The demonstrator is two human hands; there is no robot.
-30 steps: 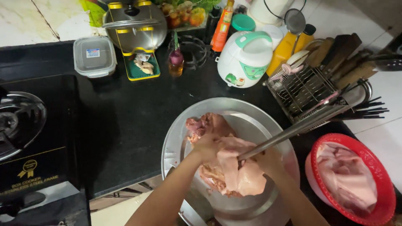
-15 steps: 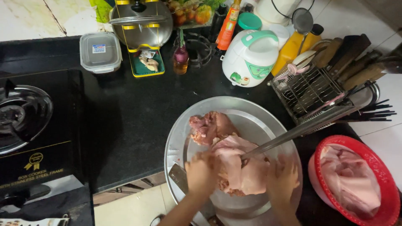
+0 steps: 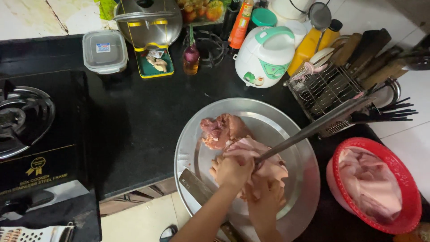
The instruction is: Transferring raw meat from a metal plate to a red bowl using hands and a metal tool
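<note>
— Glistening pink raw meat [image 3: 251, 163], soft and lumpy, lay in the round, shiny metal tray [image 3: 197, 134] on the black counter [image 3: 134, 125], didn't it?

— Yes. Left hand [image 3: 232, 170] was curled tight around a slab. Right hand [image 3: 265, 207], just beside it, pressed the meat, fingers bent; its grip I couldn't tell. A cleaver [image 3: 199, 189] lay left of them, a red basket [image 3: 405, 192] farther right.
</note>
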